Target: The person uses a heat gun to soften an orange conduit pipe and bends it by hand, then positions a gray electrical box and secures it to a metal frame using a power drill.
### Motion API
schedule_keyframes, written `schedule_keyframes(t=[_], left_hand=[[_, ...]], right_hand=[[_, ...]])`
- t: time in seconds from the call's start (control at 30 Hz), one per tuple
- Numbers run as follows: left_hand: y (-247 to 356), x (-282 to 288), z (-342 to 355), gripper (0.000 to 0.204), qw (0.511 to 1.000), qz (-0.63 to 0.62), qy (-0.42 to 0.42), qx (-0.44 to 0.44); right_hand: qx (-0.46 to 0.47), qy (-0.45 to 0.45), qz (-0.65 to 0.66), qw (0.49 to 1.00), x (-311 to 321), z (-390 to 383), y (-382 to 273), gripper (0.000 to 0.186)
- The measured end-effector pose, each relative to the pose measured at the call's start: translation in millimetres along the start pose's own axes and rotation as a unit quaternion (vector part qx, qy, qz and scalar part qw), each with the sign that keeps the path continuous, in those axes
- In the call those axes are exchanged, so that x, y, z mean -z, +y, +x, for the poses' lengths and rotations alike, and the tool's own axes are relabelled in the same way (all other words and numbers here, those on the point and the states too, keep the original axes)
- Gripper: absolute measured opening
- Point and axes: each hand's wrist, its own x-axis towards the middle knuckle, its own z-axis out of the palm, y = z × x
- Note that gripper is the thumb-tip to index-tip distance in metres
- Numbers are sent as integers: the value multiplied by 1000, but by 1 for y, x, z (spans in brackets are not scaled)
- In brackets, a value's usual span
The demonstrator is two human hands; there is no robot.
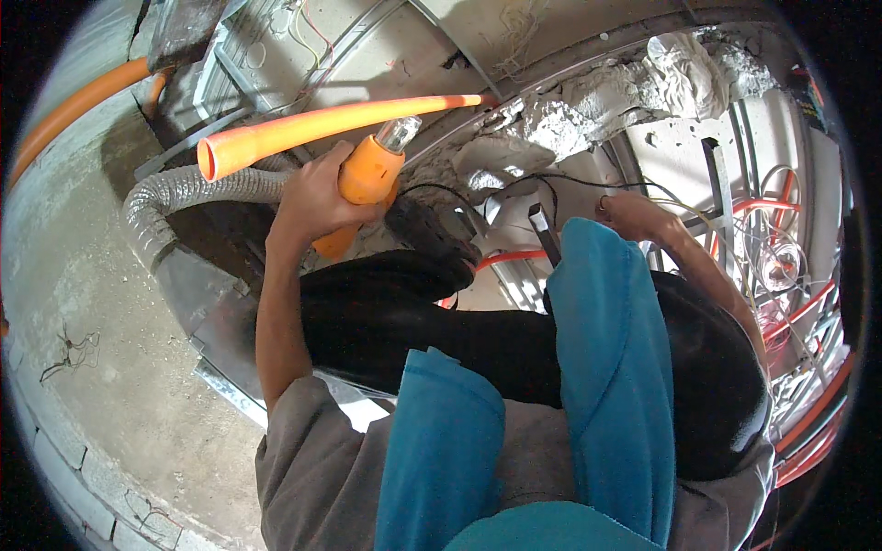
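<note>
My left hand (326,188) grips an orange cylindrical tool (367,174) with a shiny, clear-looking top. An orange plastic pipe (266,135) with a flared end runs just above that hand. My right hand (623,213) is out to the right, beyond a teal cloth (606,367) draped over me, beside thin black cable (579,181); its fingers are curled, and what they hold, if anything, is hard to make out. A short grey metal channel (542,225) sticks up between my hands.
A silver flexible duct (165,202) bends along the left beside a dusty concrete surface (119,386). Crumbled white plaster and foil-like material (680,78) lie along a ledge at the top right. Loose wires and red conduits (808,413) crowd the right. Metal framing (441,41) runs across the top.
</note>
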Motion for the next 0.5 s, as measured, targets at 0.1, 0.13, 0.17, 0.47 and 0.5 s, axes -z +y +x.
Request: schedule_keyframes(t=[0.1, 0.13, 0.17, 0.47, 0.5], left_hand=[[-8, -3, 6, 80, 1000, 13, -20, 11], [-9, -5, 7, 84, 999, 20, -22, 18], [-10, -5, 7, 87, 999, 27, -23, 25], [0, 1, 21, 107, 995, 27, -68, 71], [-6, 1, 21, 107, 995, 28, -67, 71]], right_hand=[[-23, -26, 1, 999, 6, 1, -3, 31], [0, -22, 23, 999, 9, -1, -4, 31], [23, -17, 46, 999, 11, -3, -5, 31], [19, -13, 20, 1000, 25, -17, -21, 33], [25, -13, 21, 999, 25, -17, -21, 33]])
